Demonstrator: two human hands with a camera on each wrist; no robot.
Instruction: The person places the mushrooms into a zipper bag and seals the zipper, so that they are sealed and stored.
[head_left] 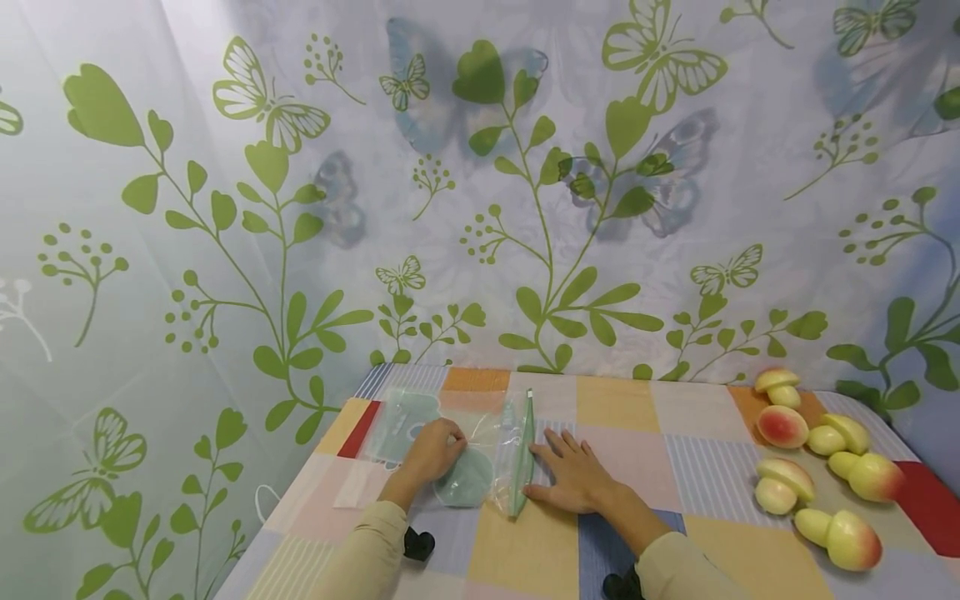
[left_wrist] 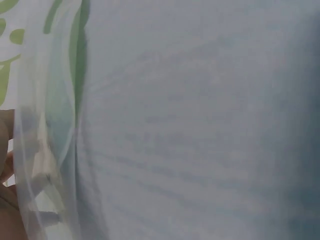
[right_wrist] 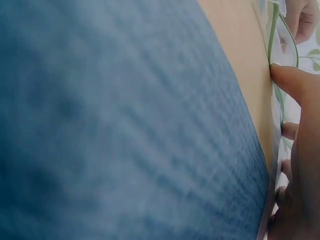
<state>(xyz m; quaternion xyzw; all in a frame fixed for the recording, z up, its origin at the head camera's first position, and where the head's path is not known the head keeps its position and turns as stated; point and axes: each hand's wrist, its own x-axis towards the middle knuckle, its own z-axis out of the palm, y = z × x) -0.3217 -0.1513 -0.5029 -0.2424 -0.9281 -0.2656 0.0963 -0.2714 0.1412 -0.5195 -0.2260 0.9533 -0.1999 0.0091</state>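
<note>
A clear plastic zip bag (head_left: 483, 429) with a green closure strip (head_left: 522, 467) along its right side lies flat on the patchwork cloth. Pale green shapes show through or on its film. Over the bag's middle is my left hand (head_left: 433, 454), fingers curled at the film; what they pinch is partly hidden. My right hand (head_left: 573, 475) rests with spread fingers just right of the green strip, thumb and fingertips at its edge. In the right wrist view, the thumb (right_wrist: 290, 80) meets the strip. The left wrist view shows film (left_wrist: 45, 150) close up.
Several yellow and red toy mushrooms (head_left: 838, 537) sit at the right of the cloth-covered table (head_left: 630, 408). Black heart-shaped pieces (head_left: 418, 544) show by the wrists. A leaf-and-butterfly curtain (head_left: 480, 208) stands behind the table, and a thin white cord (head_left: 260, 504) hangs at the left edge.
</note>
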